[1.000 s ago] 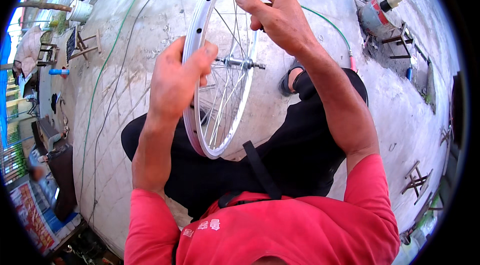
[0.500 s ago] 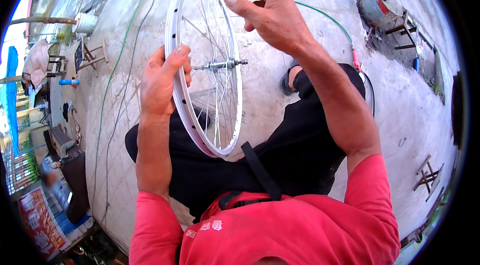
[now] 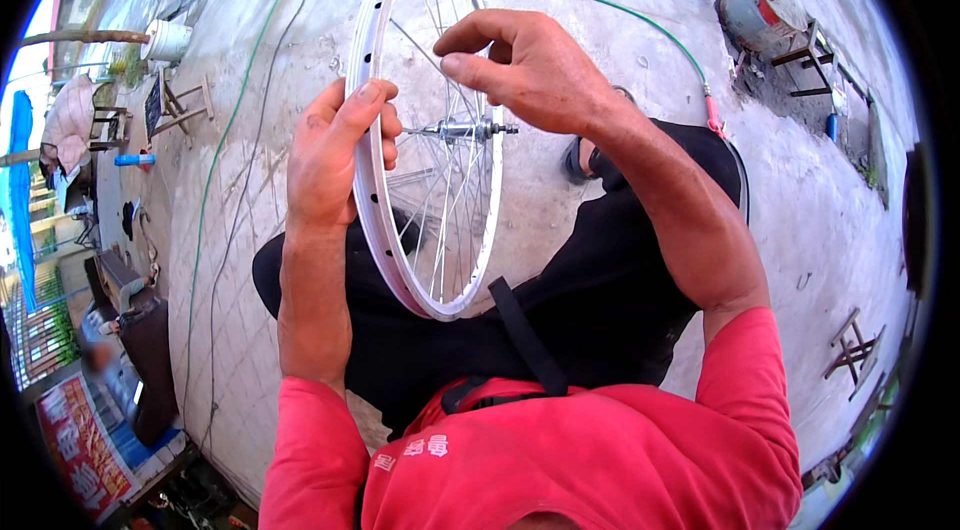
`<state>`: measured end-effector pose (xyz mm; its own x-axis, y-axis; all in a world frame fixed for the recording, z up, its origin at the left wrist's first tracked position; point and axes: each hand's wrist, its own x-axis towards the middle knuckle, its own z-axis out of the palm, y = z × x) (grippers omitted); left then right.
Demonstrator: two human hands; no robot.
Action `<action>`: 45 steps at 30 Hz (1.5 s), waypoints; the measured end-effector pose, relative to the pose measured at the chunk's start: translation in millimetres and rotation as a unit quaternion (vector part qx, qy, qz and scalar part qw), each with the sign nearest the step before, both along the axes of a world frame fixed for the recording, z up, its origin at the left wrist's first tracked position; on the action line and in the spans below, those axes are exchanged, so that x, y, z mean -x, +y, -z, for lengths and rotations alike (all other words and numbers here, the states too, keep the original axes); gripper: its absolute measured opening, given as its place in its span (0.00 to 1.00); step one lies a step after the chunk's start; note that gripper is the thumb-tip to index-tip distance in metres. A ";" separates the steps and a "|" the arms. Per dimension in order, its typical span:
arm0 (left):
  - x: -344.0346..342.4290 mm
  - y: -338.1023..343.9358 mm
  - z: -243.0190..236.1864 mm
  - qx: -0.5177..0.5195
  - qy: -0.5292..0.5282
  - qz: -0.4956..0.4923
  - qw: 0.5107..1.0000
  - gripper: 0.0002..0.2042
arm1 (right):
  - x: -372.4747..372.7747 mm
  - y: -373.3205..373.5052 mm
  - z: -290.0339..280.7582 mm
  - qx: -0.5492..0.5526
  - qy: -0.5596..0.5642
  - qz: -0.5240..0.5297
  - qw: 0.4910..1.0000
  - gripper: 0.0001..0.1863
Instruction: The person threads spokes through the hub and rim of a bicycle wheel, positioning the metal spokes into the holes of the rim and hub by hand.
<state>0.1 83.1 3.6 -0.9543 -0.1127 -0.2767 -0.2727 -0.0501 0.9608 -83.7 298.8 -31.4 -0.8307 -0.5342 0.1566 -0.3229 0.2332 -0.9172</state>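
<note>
A person in a red shirt (image 3: 570,450) and black pants (image 3: 620,260) has a silver bike wheel (image 3: 378,225) in front of the body, between the knees. The wheel stands up on its edge. Its bottom is right by the pants, but one cannot tell if it rests on them.

The left hand (image 3: 335,145) pinches the left side of the wheel, with the thumb on one side and the fingers curled around the other. The right hand (image 3: 530,70) is near the top right part, above the shiny hub (image 3: 462,131). Its thumb and pointing finger are bent close together by the thin spokes (image 3: 415,46). One cannot tell if they pinch a spoke.

A green hose with a pink end (image 3: 712,113) lies on the gray floor (image 3: 800,220). A red and gray bucket (image 3: 752,15) sits far to the right, and a white bucket (image 3: 168,40) far to the left.
</note>
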 end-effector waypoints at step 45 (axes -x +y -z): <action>-151.3 -65.6 -201.0 -0.129 0.462 0.011 0.877 0.20 | 99.1 64.1 54.7 0.164 -0.256 0.155 0.940 0.49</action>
